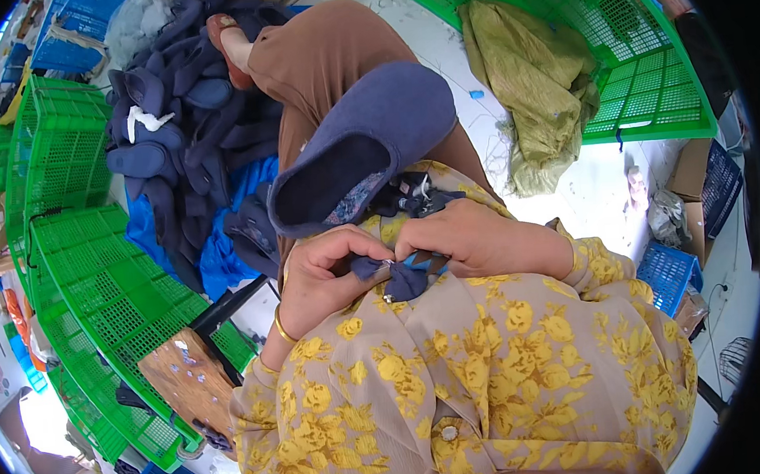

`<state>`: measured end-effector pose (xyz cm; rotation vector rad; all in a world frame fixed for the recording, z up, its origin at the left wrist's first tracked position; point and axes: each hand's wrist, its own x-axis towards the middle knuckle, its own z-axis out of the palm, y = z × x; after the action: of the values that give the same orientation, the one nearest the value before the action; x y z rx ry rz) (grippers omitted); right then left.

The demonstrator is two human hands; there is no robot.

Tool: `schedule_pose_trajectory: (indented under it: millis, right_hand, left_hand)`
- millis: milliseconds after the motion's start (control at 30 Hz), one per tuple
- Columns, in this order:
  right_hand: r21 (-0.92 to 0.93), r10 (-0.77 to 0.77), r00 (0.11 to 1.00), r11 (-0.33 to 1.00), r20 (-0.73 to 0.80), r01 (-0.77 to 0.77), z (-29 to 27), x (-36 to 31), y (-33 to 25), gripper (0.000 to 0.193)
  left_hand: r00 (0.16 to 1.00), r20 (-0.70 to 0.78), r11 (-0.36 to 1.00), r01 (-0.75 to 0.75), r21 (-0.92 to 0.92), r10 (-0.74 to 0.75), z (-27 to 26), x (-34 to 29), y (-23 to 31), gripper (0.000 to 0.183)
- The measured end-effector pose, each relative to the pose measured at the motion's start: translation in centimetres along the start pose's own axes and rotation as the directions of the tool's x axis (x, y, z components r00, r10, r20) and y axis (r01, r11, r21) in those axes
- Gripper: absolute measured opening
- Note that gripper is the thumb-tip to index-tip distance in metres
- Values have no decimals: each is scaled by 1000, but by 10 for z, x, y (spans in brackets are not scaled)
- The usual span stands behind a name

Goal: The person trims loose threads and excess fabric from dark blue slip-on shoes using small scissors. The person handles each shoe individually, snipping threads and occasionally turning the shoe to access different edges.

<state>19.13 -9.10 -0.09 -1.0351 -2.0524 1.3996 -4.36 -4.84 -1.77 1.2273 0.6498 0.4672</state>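
In front of my waist, my left hand (325, 272) pinches a small knotted piece of navy fabric (406, 283) between thumb and fingertips. My right hand (477, 235) is closed at the same piece, its fingers curled. Between the two hands shows a bit of light blue and brown (424, 261), too small to make out. A navy slipper (415, 107) with a patterned lining lies across my lap, just beyond the hands, its opening toward me. Beside it rests a bunch of small dark fabric pieces (417, 197) with white threads.
A heap of navy slippers (188, 145) is piled at the far left on a blue sheet (214, 257). Green plastic crates (102, 300) stand along the left, with a wooden board (187, 374) near them. At right are an olive sack (527, 77), another green crate (652, 95) and a blue basket (667, 277).
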Motion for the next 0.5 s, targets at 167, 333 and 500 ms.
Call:
schedule_pose_trajectory:
  millis: [167,333,500]
  right_hand:
    - [31,26,1000,999,-10,-26,-9,4,-7,41]
    - [118,60,997,992,-40,-55,-4,2,0,39]
    - [97,0,999,995,-49,5,-4,4,-2,38]
  left_hand:
    - [998,-60,996,-3,-94,-3,2,0,2,18]
    - [991,-43,962,112,-249,-126,4,-5,8,15]
    - [994,-12,961,101,-256,-107,4,-4,7,12]
